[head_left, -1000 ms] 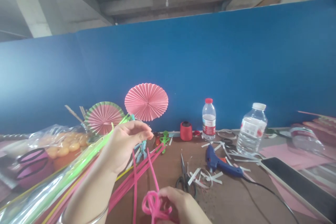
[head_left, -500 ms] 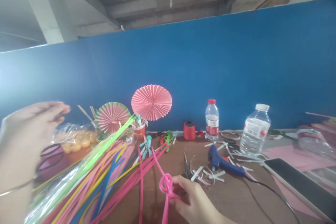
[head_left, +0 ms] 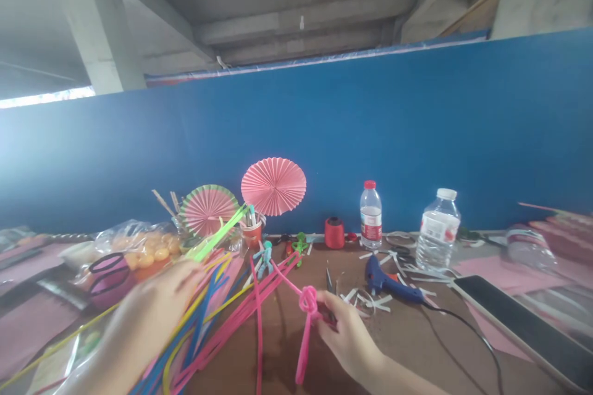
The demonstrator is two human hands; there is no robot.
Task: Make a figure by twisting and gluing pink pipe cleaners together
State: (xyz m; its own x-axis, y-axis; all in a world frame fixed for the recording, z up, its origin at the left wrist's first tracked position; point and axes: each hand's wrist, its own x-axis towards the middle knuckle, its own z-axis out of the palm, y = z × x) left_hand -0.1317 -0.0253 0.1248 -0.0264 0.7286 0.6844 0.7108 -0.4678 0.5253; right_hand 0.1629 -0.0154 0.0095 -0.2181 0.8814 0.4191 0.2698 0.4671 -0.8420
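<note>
A knotted pink pipe-cleaner piece [head_left: 308,300] is pinched between the thumb and fingers of my right hand [head_left: 340,327], with pink ends trailing down and up to the left. My left hand [head_left: 169,290] lies over the bundle of coloured pipe cleaners [head_left: 204,315], at its green stems [head_left: 217,239]; its fingers are blurred, and whether they grip anything is unclear. More pink stems [head_left: 250,315] spread across the brown table between the hands. A small blue twisted figure [head_left: 265,258] and a green one [head_left: 300,245] stand behind them.
Pink paper fans [head_left: 274,186] rise behind a cup of pens [head_left: 252,234]. Toward the right are scissors [head_left: 330,284], paper scraps, a blue glue gun [head_left: 391,284] with its cord, two bottles [head_left: 438,231] and a phone [head_left: 523,327]. A purple basket [head_left: 110,281] sits left.
My left hand has come down and right from the air onto the bundle. The pink knot looks tighter and, with my right hand, has shifted slightly right. The camera view has also moved.
</note>
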